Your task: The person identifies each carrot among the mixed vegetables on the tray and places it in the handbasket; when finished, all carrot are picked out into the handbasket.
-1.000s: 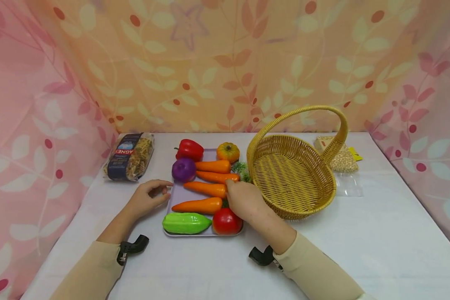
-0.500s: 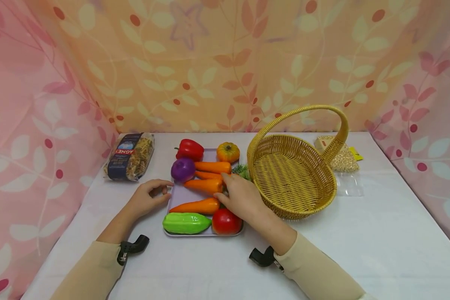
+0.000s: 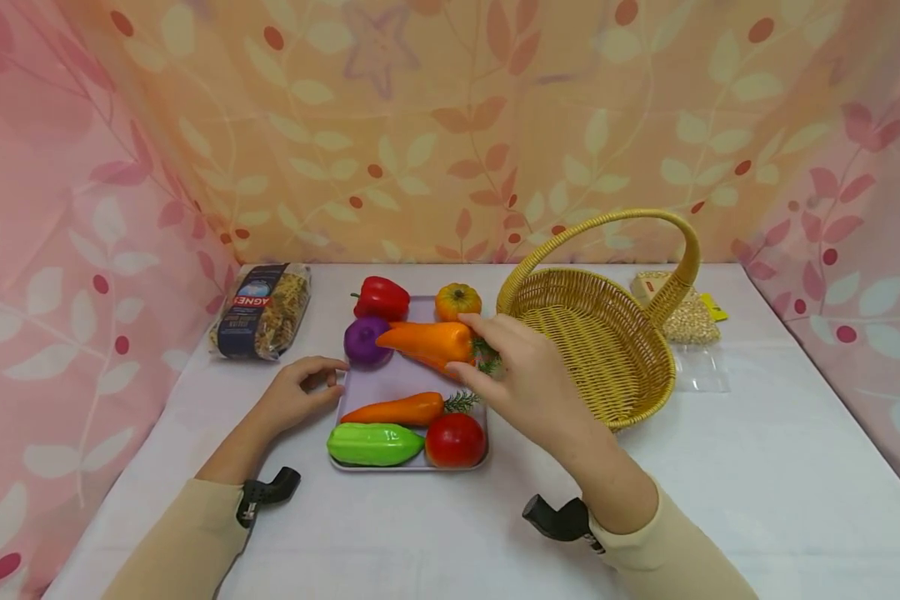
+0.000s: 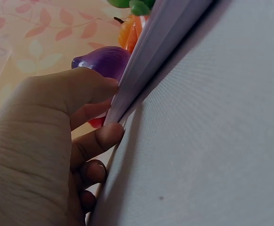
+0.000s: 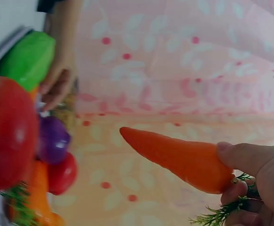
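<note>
The right hand (image 3: 528, 379) pinches a carrot (image 3: 427, 338) by its leafy end above the tray (image 3: 390, 385); a gentle, level hold should best keep its tip off the onion (image 3: 362, 344). The left hand (image 3: 294, 400) touches the rim; whether it pinches cannot be told.

The carrot (image 5: 179, 160) is orange with green fronds (image 5: 216, 216), the tray (image 3: 371, 393) lilac, the pepper (image 3: 382, 297) red, the basket (image 3: 607, 354) golden, the tabletop (image 3: 420, 533) white, the backdrop (image 3: 420, 208) peach, leaf-patterned.

The right hand (image 3: 532, 382) pinches, thumb (image 5: 242, 157) opposite fingers (image 5: 237, 190); the left hand (image 3: 295, 396) curves loosely, both forearms (image 3: 617, 485) slanting inward.
</note>
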Tool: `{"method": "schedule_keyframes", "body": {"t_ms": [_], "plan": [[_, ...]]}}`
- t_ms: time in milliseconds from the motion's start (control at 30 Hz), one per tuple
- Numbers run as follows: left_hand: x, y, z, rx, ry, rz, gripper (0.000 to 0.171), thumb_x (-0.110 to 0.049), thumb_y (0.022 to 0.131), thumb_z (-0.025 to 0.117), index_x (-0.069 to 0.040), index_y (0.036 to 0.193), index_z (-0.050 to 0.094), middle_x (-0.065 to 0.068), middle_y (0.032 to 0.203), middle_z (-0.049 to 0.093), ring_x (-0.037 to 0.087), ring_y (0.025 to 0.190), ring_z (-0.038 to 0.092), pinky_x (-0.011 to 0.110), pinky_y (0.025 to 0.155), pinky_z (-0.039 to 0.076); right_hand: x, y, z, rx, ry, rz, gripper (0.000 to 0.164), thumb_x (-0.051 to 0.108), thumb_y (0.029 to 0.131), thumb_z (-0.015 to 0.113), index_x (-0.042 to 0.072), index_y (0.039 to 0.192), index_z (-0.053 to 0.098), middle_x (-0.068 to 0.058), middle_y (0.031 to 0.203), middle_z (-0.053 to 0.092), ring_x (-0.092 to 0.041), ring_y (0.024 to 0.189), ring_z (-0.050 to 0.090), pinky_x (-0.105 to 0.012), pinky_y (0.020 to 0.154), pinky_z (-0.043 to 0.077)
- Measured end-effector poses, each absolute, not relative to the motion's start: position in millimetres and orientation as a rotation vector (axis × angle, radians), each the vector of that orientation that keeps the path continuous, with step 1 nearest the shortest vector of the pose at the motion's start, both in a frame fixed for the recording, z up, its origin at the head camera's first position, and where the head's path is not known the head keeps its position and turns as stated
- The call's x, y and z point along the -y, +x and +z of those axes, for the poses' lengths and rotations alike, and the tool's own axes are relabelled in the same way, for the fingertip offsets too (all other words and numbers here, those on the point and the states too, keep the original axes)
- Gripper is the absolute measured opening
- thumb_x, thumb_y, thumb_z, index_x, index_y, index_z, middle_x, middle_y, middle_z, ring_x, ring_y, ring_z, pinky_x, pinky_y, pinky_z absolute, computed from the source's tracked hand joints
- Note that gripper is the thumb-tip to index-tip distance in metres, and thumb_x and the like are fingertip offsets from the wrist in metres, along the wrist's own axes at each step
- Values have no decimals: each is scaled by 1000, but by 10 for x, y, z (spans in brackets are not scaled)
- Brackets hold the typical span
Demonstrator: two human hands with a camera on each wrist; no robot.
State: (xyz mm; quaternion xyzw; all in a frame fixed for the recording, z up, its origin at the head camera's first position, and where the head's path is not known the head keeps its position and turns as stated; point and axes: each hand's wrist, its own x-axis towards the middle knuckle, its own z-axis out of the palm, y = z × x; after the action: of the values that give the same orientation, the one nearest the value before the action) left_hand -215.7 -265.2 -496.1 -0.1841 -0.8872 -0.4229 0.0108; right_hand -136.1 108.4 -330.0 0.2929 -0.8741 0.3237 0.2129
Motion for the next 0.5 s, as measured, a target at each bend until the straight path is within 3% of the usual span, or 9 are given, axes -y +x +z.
{"method": "schedule_keyframes", "body": {"t_ms": [133,267,500], "plan": [[2637,-2136,-4908,2771,-569,-1320,30,-19,92,80,-15,121,74,-1,91,62,21,90,53,27,78,43,-1271,-1252,-3108,2336,809,918,48,19,83,88,4,125,71,-2,95,69,-12,80,56,-26,67,47],[2633,-2131,-4894,2772,-563,-1327,30,-19,92,79,-14,121,74,0,92,62,21,91,52,27,79,43,-1494,-1154,-2949,2274,783,935,47,13,77,91,4,120,73,-4,109,74,-16,93,67,-19,83,50],[2656,-2158,-4944,2781,-560,-1344,31,-22,92,80,-15,122,74,0,92,62,22,91,52,29,80,43,-1958,-1004,-2771,2232,645,929,49,0,68,91,1,114,74,-3,91,71,-7,65,53,-10,64,44]]}}
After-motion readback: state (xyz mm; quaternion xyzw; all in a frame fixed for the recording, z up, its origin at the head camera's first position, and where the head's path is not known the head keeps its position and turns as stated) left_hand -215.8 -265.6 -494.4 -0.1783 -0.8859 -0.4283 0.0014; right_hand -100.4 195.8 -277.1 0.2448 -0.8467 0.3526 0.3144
